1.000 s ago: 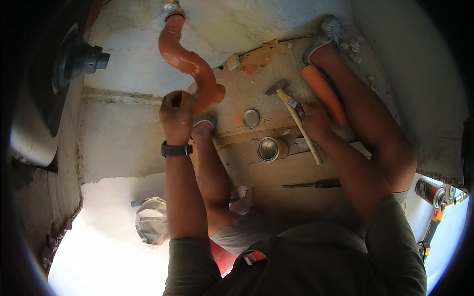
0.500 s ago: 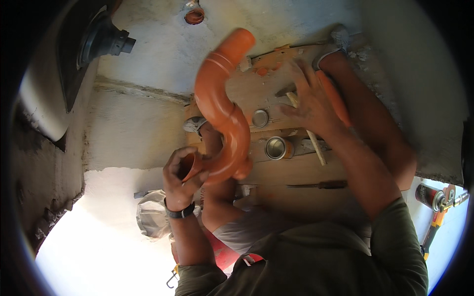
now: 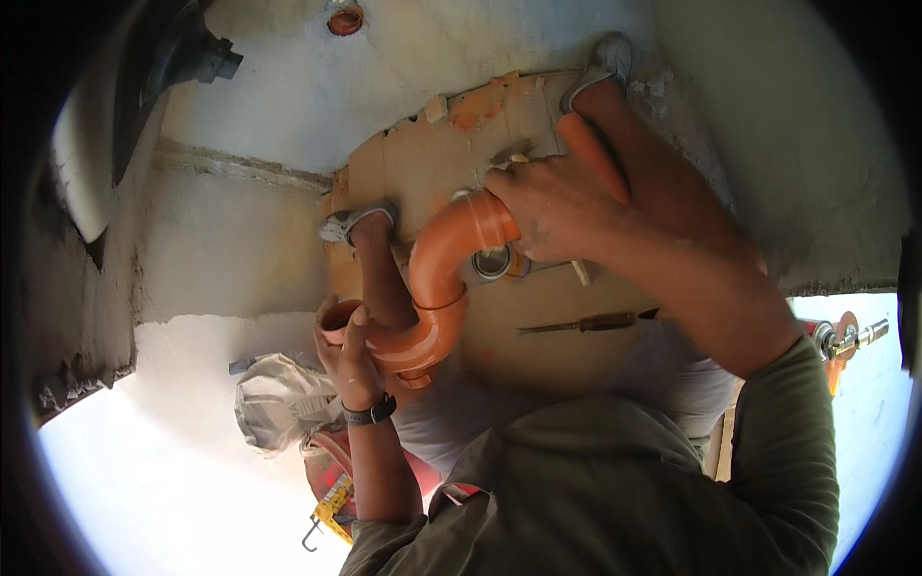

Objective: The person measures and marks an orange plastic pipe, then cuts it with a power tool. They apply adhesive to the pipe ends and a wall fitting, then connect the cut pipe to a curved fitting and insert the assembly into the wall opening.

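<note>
Person seated low, leaning over the work, both bare hands on the pipe (image 3: 440, 274), an orange S-bend. It is held up in front of the body, slung between the hands.

Left hand (image 3: 353, 369): grasping the pipe's lower end, thumb on the near side, fingers curled about the far side of the mouth, which gapes open upward. Dark watch (image 3: 370, 411) on that wrist.

Right hand (image 3: 559, 207): wrapped over the upper end, back of the hand toward me. Grasping it, by the look; I cannot tell how every finger sits, as the hand covers them.

Below, cardboard (image 3: 408, 158) spread over the floor. Open tin (image 3: 499, 263) shows just under the right hand, partly hidden by the pipe. Screwdriver (image 3: 586, 323) lies nearer the body. Straight orange tube (image 3: 588, 149) beside the right shin, its near end behind the right hand. Shoes: left (image 3: 355, 222) and right (image 3: 605, 69), well apart.

Round orange socket (image 3: 346, 19) in the far wall, well away from the pipe. Crumpled pale bag (image 3: 274, 405) off to the left, beyond the watch.
</note>
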The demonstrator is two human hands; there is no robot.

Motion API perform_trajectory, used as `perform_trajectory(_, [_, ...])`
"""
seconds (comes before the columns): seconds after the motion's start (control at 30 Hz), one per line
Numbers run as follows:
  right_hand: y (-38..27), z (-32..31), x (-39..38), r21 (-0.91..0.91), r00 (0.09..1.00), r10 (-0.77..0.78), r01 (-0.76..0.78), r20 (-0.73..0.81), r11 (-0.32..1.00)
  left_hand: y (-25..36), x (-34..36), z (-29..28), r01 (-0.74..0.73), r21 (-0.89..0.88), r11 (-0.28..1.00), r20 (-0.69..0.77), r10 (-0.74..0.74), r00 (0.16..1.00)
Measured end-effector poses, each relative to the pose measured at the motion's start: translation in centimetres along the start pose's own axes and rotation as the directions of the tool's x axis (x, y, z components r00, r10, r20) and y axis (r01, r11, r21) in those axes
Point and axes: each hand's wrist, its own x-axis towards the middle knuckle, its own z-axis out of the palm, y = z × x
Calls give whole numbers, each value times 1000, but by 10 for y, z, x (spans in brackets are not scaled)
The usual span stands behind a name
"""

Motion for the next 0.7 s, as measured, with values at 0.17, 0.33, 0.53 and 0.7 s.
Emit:
perform_trajectory(0.17, [-1, 19, -19, 108, 989, -71, 57, 130, 993, -3, 5, -24, -1, 22, 1000, 134, -2, 991])
perform_trajectory(0.33, [-3, 31, -17, 110, 1000, 5, -2, -24, 994, 1, 2, -12, -64, 8, 998, 64, 64, 996])
perform_trajectory(0.53, [-15, 22, -34, 110, 969, 141, -166, 201, 980, 7, 2, -21, -46, 113, 993, 106, 34, 994])
perform_trajectory(0.7, [-18, 16, -33, 98, 999, 31, -32, 14, 995, 22, 0, -15, -76, 178, 981, 135, 52, 990])
